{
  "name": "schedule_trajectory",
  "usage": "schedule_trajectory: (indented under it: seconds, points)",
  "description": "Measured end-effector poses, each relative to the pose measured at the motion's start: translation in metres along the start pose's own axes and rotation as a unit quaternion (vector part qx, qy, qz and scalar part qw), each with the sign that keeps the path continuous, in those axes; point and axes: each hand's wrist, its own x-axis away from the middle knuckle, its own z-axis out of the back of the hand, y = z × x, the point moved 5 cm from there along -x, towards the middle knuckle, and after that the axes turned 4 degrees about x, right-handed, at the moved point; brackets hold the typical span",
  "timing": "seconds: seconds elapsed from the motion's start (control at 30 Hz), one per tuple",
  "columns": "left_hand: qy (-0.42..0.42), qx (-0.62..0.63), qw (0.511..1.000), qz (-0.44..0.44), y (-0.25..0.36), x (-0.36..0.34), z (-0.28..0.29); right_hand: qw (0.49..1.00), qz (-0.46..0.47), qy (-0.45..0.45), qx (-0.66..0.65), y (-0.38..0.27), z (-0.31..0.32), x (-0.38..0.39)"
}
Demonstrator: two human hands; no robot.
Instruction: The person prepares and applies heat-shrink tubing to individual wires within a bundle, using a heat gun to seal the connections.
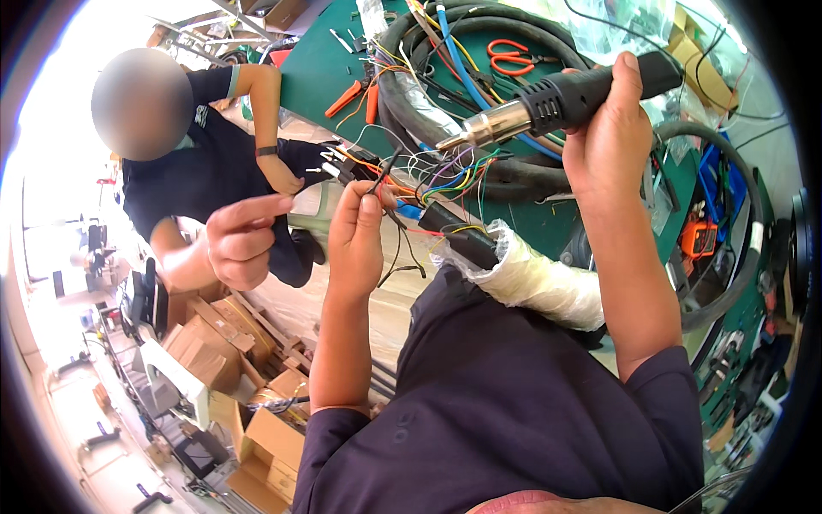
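My right hand (pixel 610 158) is wrapped round the black body of a hot air gun (pixel 565 101). Its metal nozzle (pixel 492 124) points left, toward the loose wires. Fingers and thumb of my left hand (pixel 356 236) pinch a thin black wire (pixel 396 161), whose tail hangs below. Several coloured wires (pixel 458 178) fan out between my hands from a thick black cable (pixel 462 236). Clear plastic film (pixel 548 287) wraps that cable where it lies against my body. Dark connector parts (pixel 347 167) sit just beyond my left fingers.
A co-worker's hand (pixel 247 244) reaches close to my left hand. On the green table (pixel 312 68) lie a coiled black cable (pixel 398 103), orange-handled pliers (pixel 349 98) and red-handled scissors (pixel 511 60). An orange meter (pixel 698 240) is at right; cardboard boxes (pixel 205 343) stand lower left.
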Motion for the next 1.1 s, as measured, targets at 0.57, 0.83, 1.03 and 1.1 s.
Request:
schedule_trajectory:
  seconds: [0.57, 0.83, 1.03, 1.1]
  points:
    - [0.012, 0.049, 0.999, 0.01, 0.005, -0.001, -0.002, 1.0, -0.02, -0.015, -0.015, -0.005, -0.007, -0.002]
    - [-0.012, -0.007, 1.0, 0.012, 0.003, 0.003, -0.001, 0.999, 0.012, 0.007, 0.046, -0.002, -0.019, 0.005]
    - [-0.028, -0.007, 1.0, 0.011, 0.002, 0.004, -0.001, 0.999, 0.025, 0.011, 0.036, 0.007, -0.015, 0.0]
    - [-0.031, -0.001, 1.0, 0.003, 0.002, 0.003, -0.002, 0.999, 0.029, 0.009, 0.038, 0.008, -0.015, -0.001]
